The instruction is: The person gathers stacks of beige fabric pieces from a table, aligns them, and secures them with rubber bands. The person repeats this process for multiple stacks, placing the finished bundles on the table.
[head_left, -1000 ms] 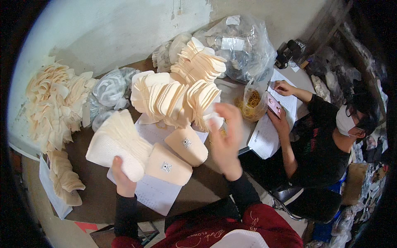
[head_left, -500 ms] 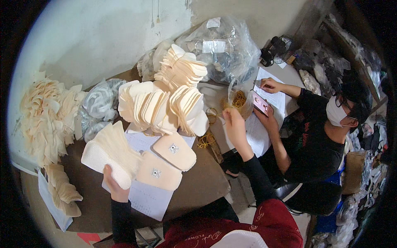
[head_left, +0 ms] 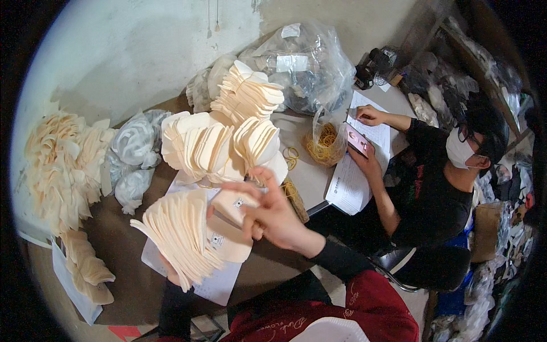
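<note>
My left hand (head_left: 170, 272) is closed around the lower end of a thick stack of cream foam pads (head_left: 181, 233), its fingers mostly hidden beneath. The pads fan out in many thin layers. My right hand (head_left: 276, 219) hovers just right of the stack, blurred, with fingers spread and pointing at it. I can make out nothing in those fingers. Beneath this hand, two flat cream pads (head_left: 230, 246) with small printed labels lie on white paper sheets (head_left: 213, 286).
Bundled cream pads (head_left: 199, 149) are piled behind. Loose pads (head_left: 60, 165) heap at left beside clear plastic bags (head_left: 134, 142). A bag of yellow rubber bands (head_left: 326, 142) stands at right. There a masked co-worker (head_left: 439, 176) holds a phone (head_left: 357, 140) above papers.
My right hand has come left and nearer from the rubber-band bag to the held stack. My left hand has turned the stack, so its layered edges now face up.
</note>
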`<state>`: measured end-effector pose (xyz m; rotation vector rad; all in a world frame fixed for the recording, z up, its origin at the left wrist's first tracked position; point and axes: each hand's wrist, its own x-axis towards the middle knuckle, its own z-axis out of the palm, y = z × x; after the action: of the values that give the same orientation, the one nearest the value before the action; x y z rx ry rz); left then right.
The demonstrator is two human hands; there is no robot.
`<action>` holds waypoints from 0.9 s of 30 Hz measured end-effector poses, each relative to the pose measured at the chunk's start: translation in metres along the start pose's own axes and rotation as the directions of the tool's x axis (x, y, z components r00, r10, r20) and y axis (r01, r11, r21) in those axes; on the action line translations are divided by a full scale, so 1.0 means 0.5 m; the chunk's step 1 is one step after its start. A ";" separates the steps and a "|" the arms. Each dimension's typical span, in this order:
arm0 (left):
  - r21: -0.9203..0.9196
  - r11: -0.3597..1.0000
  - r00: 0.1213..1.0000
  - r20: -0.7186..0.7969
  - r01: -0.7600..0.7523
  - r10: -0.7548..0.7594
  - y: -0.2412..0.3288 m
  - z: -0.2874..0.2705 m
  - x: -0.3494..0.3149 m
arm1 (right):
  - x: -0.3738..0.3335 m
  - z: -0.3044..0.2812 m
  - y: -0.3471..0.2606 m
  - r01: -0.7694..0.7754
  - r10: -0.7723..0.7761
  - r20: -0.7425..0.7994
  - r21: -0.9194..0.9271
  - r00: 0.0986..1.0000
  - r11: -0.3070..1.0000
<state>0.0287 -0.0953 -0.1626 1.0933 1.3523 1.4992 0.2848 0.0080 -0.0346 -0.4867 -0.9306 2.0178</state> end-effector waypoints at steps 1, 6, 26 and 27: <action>-0.119 0.990 0.997 0.032 0.069 -0.066 0.014 0.009 0.000 | 0.004 0.002 0.032 -0.037 0.040 0.034 -0.083 0.999 0.996; -0.522 0.781 0.937 0.244 0.343 -0.249 0.085 0.035 -0.008 | 0.005 0.021 0.101 -0.322 0.319 0.051 0.062 0.946 0.945; -0.248 0.765 0.754 0.503 0.594 -0.422 0.152 0.022 0.011 | 0.043 -0.022 0.000 0.153 0.069 0.431 -0.460 0.900 0.874; -0.130 0.814 0.742 0.510 0.566 -0.435 0.155 0.027 0.014 | 0.045 -0.006 -0.010 0.234 0.031 0.469 -0.496 0.883 0.836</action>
<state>0.0377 -0.0916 -0.0842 0.7445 0.9565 0.9065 0.2764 0.0297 -0.0329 -0.2350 -1.8139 1.7752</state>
